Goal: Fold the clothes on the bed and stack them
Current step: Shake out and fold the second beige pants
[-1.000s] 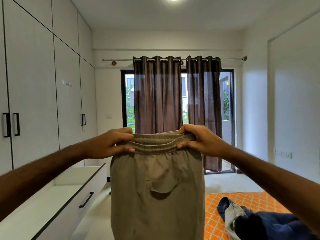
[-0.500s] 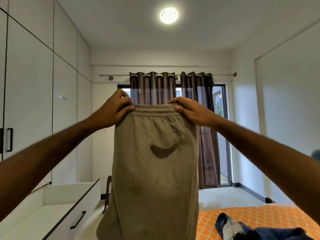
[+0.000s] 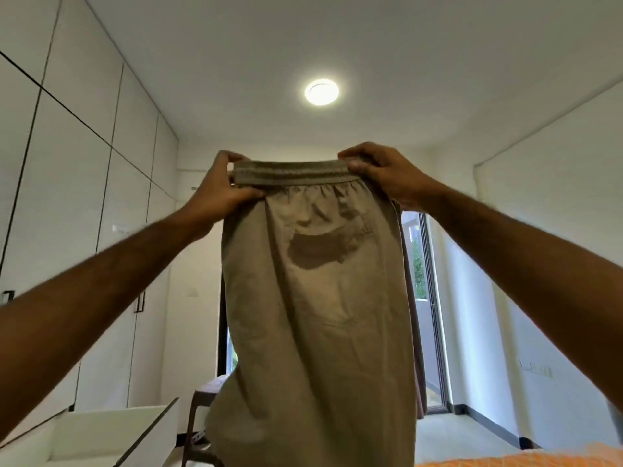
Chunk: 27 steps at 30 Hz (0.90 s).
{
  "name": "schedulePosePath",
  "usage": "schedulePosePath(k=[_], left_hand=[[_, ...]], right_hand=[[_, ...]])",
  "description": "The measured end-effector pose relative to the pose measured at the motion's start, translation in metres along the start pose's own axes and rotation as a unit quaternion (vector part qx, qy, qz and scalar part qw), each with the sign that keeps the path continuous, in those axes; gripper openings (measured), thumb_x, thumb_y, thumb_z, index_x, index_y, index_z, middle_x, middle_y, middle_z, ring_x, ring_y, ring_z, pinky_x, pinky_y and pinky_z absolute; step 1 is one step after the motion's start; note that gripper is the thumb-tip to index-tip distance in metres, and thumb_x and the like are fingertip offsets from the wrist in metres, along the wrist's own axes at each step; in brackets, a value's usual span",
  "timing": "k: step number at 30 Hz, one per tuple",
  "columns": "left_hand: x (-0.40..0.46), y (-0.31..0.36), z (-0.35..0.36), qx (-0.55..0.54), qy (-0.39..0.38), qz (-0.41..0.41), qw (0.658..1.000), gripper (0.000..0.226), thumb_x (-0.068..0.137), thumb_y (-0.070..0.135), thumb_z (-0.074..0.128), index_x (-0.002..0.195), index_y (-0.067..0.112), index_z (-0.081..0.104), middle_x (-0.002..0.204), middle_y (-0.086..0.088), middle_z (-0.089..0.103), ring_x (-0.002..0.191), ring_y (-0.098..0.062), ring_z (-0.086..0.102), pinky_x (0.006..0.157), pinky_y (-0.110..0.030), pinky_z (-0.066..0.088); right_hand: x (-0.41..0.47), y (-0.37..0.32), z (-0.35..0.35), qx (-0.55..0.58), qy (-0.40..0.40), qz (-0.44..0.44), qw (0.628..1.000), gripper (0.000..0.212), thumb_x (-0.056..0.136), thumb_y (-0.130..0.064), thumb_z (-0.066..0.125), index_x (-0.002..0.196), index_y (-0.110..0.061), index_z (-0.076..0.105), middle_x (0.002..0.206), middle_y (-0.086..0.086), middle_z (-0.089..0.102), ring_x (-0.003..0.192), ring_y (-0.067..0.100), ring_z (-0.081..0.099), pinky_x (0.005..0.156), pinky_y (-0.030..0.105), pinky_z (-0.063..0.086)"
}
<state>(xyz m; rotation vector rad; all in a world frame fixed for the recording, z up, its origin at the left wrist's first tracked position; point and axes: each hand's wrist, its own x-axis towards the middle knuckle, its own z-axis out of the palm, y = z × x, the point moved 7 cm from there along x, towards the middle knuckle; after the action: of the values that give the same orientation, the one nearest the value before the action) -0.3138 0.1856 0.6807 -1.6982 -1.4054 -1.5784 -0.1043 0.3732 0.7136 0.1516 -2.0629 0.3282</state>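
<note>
A khaki pair of trousers (image 3: 317, 332) with an elastic waistband hangs straight down in front of me, held up high near the ceiling line. My left hand (image 3: 222, 187) grips the waistband's left end, thumb towards me. My right hand (image 3: 381, 173) grips the waistband's right end. A dark pocket flap shows on the cloth below the waistband. The trouser legs run out of view at the bottom edge. A thin strip of the orange bed cover (image 3: 526, 458) shows at the bottom right.
White wardrobe doors (image 3: 77, 230) line the left wall, with an open white drawer (image 3: 101, 433) below them. A brown chair (image 3: 202, 399) stands behind the trousers. A glass door (image 3: 424, 298) with a brown curtain is at the back.
Both hands have lifted the trousers higher and my view has tilted up towards the ceiling. The pile of dark clothes on the bed has dropped out of view.
</note>
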Motion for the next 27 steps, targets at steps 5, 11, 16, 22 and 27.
schedulePosePath(k=[5, 11, 16, 22, 27], left_hand=[[0.037, 0.056, 0.001, -0.081, 0.016, 0.036, 0.996, 0.054, 0.096, 0.015, 0.064, 0.138, 0.020, 0.030, 0.121, 0.001, 0.059, 0.106, -0.004, 0.063, 0.083, -0.020, 0.054], [0.055, 0.085, 0.006, -0.077, -0.002, 0.091, 0.993, 0.048, 0.097, 0.005, 0.061, 0.138, 0.020, 0.041, 0.132, -0.003, 0.055, 0.117, -0.009, 0.060, 0.095, -0.023, 0.052], [0.060, 0.067, 0.014, -0.078, -0.012, 0.033, 0.996, 0.046, 0.094, -0.003, 0.058, 0.133, 0.014, 0.040, 0.119, 0.002, 0.058, 0.103, -0.001, 0.061, 0.084, -0.015, 0.050], [0.022, -0.039, 0.052, -0.090, -0.060, -0.096, 0.989, 0.053, 0.091, -0.005, 0.055, 0.139, 0.014, 0.041, 0.128, -0.006, 0.058, 0.116, -0.018, 0.061, 0.093, -0.026, 0.053], [-0.057, -0.158, 0.099, -0.030, -0.124, -0.193, 0.973, 0.051, 0.091, -0.003, 0.060, 0.138, 0.012, 0.047, 0.128, -0.009, 0.060, 0.118, -0.019, 0.060, 0.100, -0.032, 0.050]], right_hand=[[0.007, -0.022, -0.047, 0.165, 0.101, 0.004, 0.981, 0.037, 0.097, -0.024, 0.065, 0.131, -0.010, 0.060, 0.119, 0.021, 0.067, 0.097, 0.025, 0.070, 0.088, 0.038, 0.057], [0.003, -0.021, -0.057, 0.228, 0.150, 0.010, 0.962, 0.048, 0.096, -0.027, 0.063, 0.135, -0.002, 0.053, 0.111, 0.012, 0.066, 0.087, 0.014, 0.069, 0.075, 0.030, 0.058], [-0.007, 0.001, -0.049, 0.238, 0.177, 0.027, 0.955, 0.056, 0.086, -0.040, 0.072, 0.130, -0.008, 0.059, 0.123, 0.013, 0.065, 0.097, 0.015, 0.069, 0.082, 0.033, 0.058], [-0.031, 0.096, 0.012, 0.222, 0.135, 0.115, 0.959, 0.035, 0.085, -0.032, 0.079, 0.112, -0.012, 0.068, 0.104, 0.007, 0.070, 0.090, 0.016, 0.068, 0.084, 0.038, 0.057], [-0.104, 0.188, 0.101, 0.183, -0.036, 0.235, 0.954, 0.040, 0.084, -0.018, 0.081, 0.120, -0.014, 0.065, 0.108, 0.008, 0.067, 0.089, 0.013, 0.068, 0.067, 0.028, 0.057]])
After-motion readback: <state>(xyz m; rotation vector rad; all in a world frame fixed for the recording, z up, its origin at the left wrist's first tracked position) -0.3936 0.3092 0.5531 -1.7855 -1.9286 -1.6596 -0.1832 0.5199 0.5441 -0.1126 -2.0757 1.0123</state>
